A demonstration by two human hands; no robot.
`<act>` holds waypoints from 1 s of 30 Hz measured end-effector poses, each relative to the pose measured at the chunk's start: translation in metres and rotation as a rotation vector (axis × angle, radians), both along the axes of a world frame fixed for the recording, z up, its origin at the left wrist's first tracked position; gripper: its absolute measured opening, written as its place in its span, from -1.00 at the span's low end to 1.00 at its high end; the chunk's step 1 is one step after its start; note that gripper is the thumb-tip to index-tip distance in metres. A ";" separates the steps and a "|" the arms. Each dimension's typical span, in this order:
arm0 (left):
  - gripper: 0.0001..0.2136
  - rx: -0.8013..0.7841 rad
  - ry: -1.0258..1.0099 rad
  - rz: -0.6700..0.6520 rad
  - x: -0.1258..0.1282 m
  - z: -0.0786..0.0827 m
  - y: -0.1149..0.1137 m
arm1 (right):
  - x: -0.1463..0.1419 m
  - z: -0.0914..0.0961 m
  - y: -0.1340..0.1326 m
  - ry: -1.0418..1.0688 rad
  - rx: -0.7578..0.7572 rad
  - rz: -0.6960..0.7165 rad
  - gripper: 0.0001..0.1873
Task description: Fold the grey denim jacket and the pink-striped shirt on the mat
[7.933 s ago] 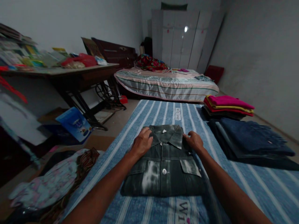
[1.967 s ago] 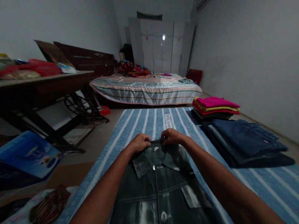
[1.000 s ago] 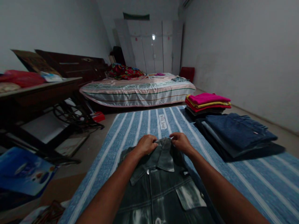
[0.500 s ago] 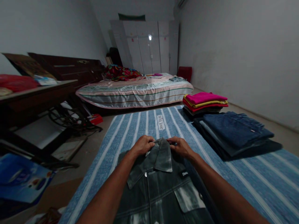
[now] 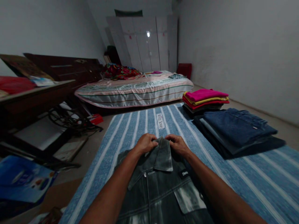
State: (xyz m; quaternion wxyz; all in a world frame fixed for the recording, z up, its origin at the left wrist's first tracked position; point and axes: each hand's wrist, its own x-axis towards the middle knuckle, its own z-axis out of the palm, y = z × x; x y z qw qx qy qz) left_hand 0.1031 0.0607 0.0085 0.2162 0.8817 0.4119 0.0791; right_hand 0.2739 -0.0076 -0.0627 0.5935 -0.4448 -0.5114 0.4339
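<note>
A dark grey-green denim jacket (image 5: 161, 189) with pale faded patches lies front up on the blue striped bedspread (image 5: 126, 133), collar pointing away from me. My left hand (image 5: 146, 143) pinches the left side of its collar. On the other side, my right hand (image 5: 177, 144) grips the collar's right edge, with fingers curled behind it. Both hands are close together at the neck, and the fingertips are partly hidden by the cloth. A button and a small dark label show on the jacket's front.
Folded jeans (image 5: 238, 127) are piled to the right. Behind them stands a stack of folded clothes (image 5: 205, 98), pink on top. A second bed (image 5: 135, 91) lies ahead, before a wardrobe (image 5: 144, 46). At left are a treadle table (image 5: 39, 93) and a blue box (image 5: 23, 180).
My right hand has shifted slightly left along the collar, closer to my left hand. The view has tilted a little; the jacket lies nearly as before.
</note>
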 end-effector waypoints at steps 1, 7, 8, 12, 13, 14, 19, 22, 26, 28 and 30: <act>-0.79 -0.024 -0.018 0.005 0.000 0.000 0.000 | -0.001 0.001 0.001 0.029 -0.009 -0.002 -0.81; -0.78 -0.190 -0.149 0.005 -0.005 0.001 0.000 | -0.002 0.004 -0.001 0.189 -0.082 0.032 -0.69; -0.78 -0.216 -0.167 0.008 -0.006 0.001 0.000 | -0.001 0.005 -0.001 0.205 -0.092 0.040 -0.67; -0.81 -0.261 -0.204 0.018 -0.007 0.001 0.002 | 0.002 0.006 -0.003 0.275 -0.119 0.095 -0.66; -0.82 -0.255 -0.200 0.020 -0.007 0.001 0.003 | 0.003 0.006 -0.003 0.293 -0.123 0.106 -0.66; -0.82 -0.245 -0.182 0.018 -0.006 0.001 0.003 | 0.003 0.005 -0.003 0.310 -0.127 0.112 -0.66; -0.86 0.094 -0.006 0.150 0.001 0.011 -0.014 | 0.001 0.000 -0.004 0.373 -0.151 0.090 -0.65; -0.87 0.286 0.033 0.250 0.007 0.021 -0.035 | 0.000 0.000 -0.005 0.382 -0.136 0.095 -0.66; -0.74 0.008 -0.053 0.279 0.015 0.022 -0.057 | 0.000 0.003 -0.006 0.401 -0.127 0.109 -0.70; -0.67 -0.176 -0.140 0.332 0.019 0.018 -0.063 | 0.001 0.005 -0.006 0.400 -0.107 0.108 -0.70; -0.64 -0.388 -0.260 0.424 0.022 0.012 -0.066 | 0.002 0.006 -0.006 0.387 -0.082 0.107 -0.71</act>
